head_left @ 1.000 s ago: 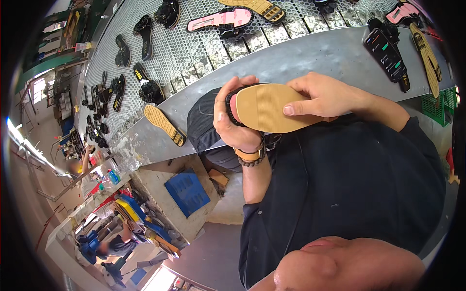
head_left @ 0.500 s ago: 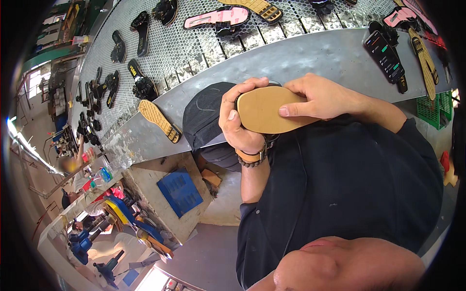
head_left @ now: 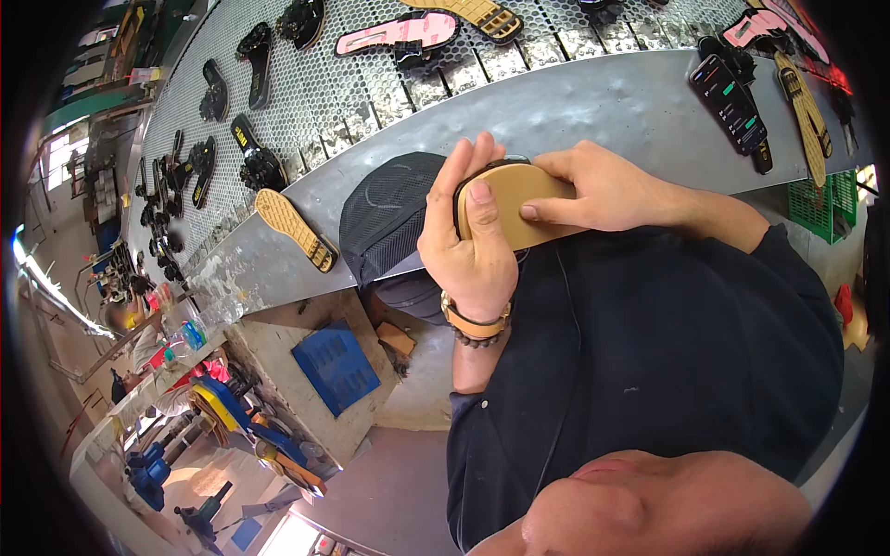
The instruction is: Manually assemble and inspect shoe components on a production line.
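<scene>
At the edge of a metal bench (head_left: 593, 104), seen over the head camera's feed, I have both hands on one piece. Clock centred on that piece.

Tan sole (head_left: 508, 191): held between the two hands just over the near bench edge, smooth face toward me, dark rim showing at its left end.

Left hand (head_left: 471, 259): at about 8 o'clock, thumb laid on the face, fingers stretched up along the left end; closed around the sole, no gap seen. Tan band and dark beads at the wrist.

Right hand (head_left: 603, 190): at 3 o'clock, narrow pinch, thumb on the face, other fingers behind and mostly hidden; their exact contact I cannot tell.

Black mesh cap (head_left: 394, 199): 9 o'clock, just beside the left hand; touching or not, I cannot tell. Beyond it, a loose patterned sole (head_left: 292, 227) lies slantwise.

Pink insole (head_left: 399, 34): 11 o'clock, on the perforated surface (head_left: 324, 102). Dark phone (head_left: 731, 104): 2 o'clock, screen lit, over a black sandal (head_left: 764, 157). Green crate (head_left: 823, 206): 3 o'clock, well apart. Blue panel (head_left: 336, 368): between 7 and 8.
</scene>
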A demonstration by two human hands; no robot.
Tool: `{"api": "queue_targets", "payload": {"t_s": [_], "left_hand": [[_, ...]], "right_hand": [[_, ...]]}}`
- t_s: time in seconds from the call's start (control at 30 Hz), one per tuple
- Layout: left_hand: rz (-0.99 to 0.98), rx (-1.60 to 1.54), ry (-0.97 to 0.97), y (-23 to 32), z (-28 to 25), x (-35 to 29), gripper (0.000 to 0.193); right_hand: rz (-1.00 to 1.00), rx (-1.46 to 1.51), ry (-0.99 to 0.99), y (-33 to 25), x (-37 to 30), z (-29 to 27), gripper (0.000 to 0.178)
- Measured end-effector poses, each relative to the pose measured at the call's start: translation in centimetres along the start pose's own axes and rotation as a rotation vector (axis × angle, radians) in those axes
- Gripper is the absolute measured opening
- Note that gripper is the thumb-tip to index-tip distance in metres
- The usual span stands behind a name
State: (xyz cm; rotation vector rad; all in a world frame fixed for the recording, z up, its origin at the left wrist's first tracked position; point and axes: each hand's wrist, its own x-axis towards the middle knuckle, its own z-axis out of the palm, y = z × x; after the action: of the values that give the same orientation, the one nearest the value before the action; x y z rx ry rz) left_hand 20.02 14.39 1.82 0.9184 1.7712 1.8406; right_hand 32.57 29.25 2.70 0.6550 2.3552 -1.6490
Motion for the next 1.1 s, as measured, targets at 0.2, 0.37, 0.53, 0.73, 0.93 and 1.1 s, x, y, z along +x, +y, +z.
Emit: {"api": "queue_targets", "payload": {"t_s": [0.2, 0.37, 0.53, 0.73, 0.93, 1.1], "left_hand": [[0.047, -0.007, 0.089, 1.0, -1.5, 0.9, 0.031], [0.106, -0.241, 0.417, -0.4, -1.8, 2.3, 0.038], [-0.192, -0.395, 0.225, -4.5, 0.2, 2.1, 0.047], [0.173, -0.688, -0.09, -2.3, 4.0, 0.6, 0.067], [-0.159, -0.606, 0.151, -4.3, 4.0, 2.3, 0.039], [-0.199, -0.818, 0.153, -5.1, 2.0, 3.2, 0.037]], "right_hand": [[-0.207, 0.379, -0.477, 7.9, 2.7, -3.0, 0.043], [-0.339, 0.881, -0.046, 9.3, 3.7, -5.0, 0.041], [-0.651, 1.242, 0.561, 1.4, 3.1, -4.4, 0.038], [-0.869, -0.496, 0.882, -1.1, 0.1, -0.6, 0.041], [-0.7, -0.666, 0.74, -1.3, 0.1, 4.6, 0.038], [-1.058, -0.327, 0.588, 0.4, -0.7, 3.4, 0.037]]}}
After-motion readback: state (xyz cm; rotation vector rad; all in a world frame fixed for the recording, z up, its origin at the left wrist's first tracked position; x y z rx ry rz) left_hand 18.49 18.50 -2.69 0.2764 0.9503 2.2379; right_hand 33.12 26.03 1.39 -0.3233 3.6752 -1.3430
